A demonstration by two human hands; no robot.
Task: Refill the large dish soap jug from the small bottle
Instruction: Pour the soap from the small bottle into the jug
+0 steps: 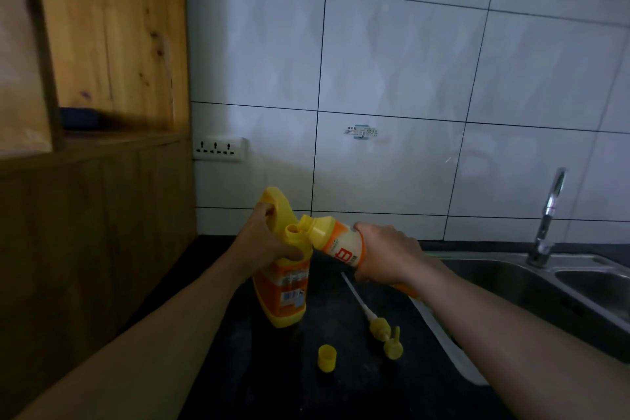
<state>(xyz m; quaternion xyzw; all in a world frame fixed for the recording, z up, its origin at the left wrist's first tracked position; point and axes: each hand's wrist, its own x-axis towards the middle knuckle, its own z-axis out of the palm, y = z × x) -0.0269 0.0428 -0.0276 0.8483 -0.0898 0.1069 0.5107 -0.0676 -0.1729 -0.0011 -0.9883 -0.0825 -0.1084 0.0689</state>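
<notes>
1. You're gripping the jug (283,286) w/ your L hand (269,239). The fingers are curling through the handle at the top, and the thumb is wrapping across the front just below the neck.
2. Your L forearm is reaching in from the lower left, wrist roughly straight, back of the hand facing the camera.
3. The jug is sitting low on the counter (341,392) near the cabinet (102,112). It's leaning a bit, w/ its open neck facing up. Can't tell if the base is resting fully flat.
4. Your R hand (385,252) is clamping round the lower body of the bottle (337,239), fingers & thumb curling round it, knuckles up.
5. Your R forearm is coming in from the lower right, passing over the front edge of the sink (511,276).
6. The bottle is lying tipped almost sideways in your grip, uncapped mouth pointing left & meeting the rim of the jug's neck. Can't tell if any soap is flowing.
7. A pump (381,331) is lying flat on the counter btw your arms, its tube pointing away toward the bottle.
8. A cap (327,357) is standing just left of the pump head, not touching it.
9. A faucet (549,215) is rising at the back of the sink, and an outlet (218,148) is sitting on the tiled wall right beside the cabinet.
</notes>
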